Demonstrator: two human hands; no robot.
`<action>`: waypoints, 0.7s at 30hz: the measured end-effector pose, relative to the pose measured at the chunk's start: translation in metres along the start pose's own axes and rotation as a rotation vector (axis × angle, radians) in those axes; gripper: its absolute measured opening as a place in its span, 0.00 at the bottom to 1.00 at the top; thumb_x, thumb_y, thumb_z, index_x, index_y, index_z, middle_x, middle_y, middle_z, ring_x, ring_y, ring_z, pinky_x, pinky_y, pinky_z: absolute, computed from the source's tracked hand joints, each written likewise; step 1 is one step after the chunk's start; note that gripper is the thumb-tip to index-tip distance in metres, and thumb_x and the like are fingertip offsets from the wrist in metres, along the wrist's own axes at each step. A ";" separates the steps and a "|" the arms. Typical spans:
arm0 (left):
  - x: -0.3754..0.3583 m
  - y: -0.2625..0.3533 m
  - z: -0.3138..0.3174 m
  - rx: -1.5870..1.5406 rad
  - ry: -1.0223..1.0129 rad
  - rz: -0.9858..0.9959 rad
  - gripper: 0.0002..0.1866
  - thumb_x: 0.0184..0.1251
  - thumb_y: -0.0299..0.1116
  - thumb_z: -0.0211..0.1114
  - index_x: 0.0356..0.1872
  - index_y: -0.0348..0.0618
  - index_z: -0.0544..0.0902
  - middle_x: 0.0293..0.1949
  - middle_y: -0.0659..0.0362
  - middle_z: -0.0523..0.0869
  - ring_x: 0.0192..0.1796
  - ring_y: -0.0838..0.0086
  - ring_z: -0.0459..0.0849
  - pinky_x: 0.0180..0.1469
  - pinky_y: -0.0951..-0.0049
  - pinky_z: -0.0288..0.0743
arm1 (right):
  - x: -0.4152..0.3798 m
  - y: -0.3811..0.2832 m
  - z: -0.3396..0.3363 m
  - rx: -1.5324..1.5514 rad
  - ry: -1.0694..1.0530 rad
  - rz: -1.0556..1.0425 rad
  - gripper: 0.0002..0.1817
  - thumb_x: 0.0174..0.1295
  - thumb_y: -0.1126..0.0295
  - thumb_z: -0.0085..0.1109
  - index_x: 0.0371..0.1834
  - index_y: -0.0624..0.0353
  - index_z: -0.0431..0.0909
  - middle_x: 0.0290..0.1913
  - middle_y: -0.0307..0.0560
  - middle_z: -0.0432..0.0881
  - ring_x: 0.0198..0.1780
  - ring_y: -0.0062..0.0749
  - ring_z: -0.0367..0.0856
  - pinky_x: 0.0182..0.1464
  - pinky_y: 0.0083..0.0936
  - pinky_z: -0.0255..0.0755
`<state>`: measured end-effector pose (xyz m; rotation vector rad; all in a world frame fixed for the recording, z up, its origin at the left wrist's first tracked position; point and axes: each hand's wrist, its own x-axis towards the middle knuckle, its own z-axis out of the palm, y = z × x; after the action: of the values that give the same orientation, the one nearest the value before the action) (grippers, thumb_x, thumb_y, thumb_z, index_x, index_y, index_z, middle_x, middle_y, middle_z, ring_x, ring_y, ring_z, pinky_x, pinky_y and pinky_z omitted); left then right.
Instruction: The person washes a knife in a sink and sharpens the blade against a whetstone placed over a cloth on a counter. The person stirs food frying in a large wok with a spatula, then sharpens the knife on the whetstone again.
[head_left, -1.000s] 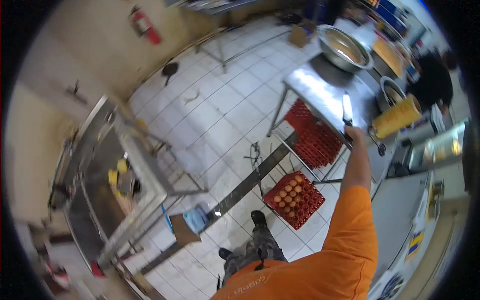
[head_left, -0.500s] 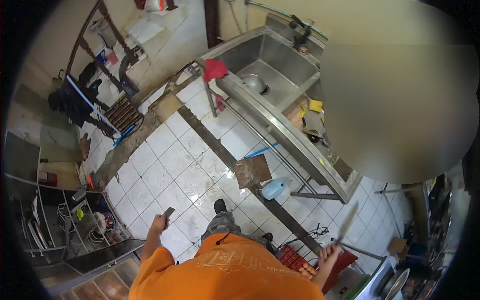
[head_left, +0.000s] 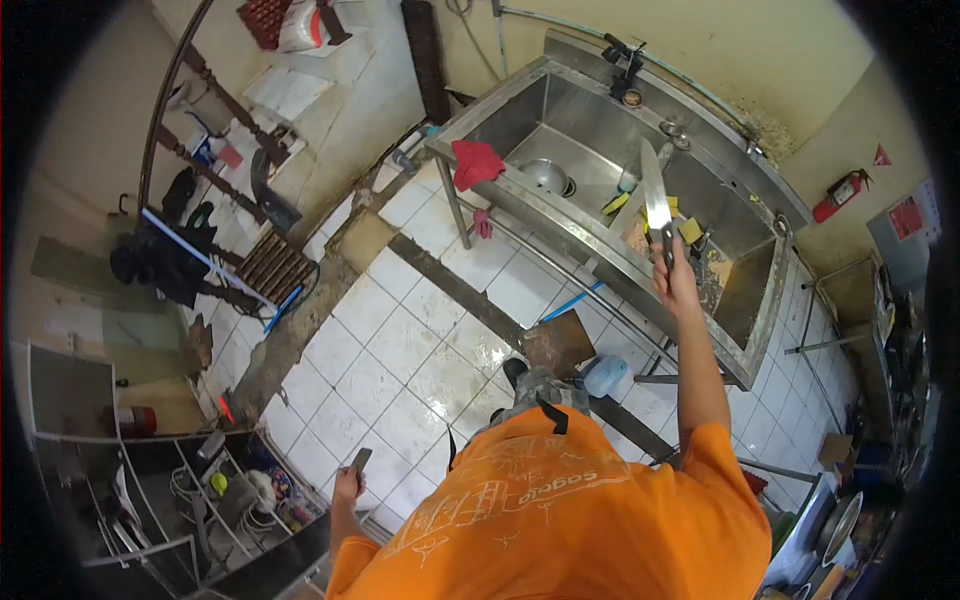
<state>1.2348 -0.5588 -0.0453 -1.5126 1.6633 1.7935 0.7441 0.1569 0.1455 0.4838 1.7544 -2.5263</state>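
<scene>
My right hand (head_left: 676, 278) is closed round the dark handle of a long knife (head_left: 655, 200), its broad blade pointing up over the right basin of the steel sink (head_left: 600, 237). Low on the left, my left hand (head_left: 347, 484) grips a small flat dark object (head_left: 361, 459) above the tiled floor; I cannot make out what it is. Yellow sponges (head_left: 691, 231) lie in the right basin beside the blade. A metal bowl (head_left: 543, 175) sits in the left basin, and a red cloth (head_left: 476, 164) hangs over the sink's left corner.
A light-blue container (head_left: 607, 376) and a brown board (head_left: 558, 345) are on the floor under the sink. Open shelves (head_left: 215, 490) stand at the lower left. A fire extinguisher (head_left: 841, 196) hangs on the right wall. A slatted rack (head_left: 274, 268) lies at the left.
My right hand has risen from the lower right, with the knife, to the sink. My left hand still holds its object. The view has shifted, and the sink's right side now shows.
</scene>
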 end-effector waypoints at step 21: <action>-0.119 0.169 0.032 0.528 0.795 0.137 0.18 0.81 0.42 0.56 0.56 0.36 0.71 0.40 0.41 0.79 0.37 0.53 0.79 0.36 0.55 0.71 | 0.522 -0.021 0.111 -0.101 -0.107 0.017 0.34 0.80 0.37 0.46 0.62 0.60 0.80 0.20 0.29 0.63 0.15 0.15 0.57 0.18 0.19 0.51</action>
<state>1.1404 -0.5317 0.1389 -1.9829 2.3707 0.6688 0.2167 0.1424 0.0602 0.3507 1.8199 -2.3889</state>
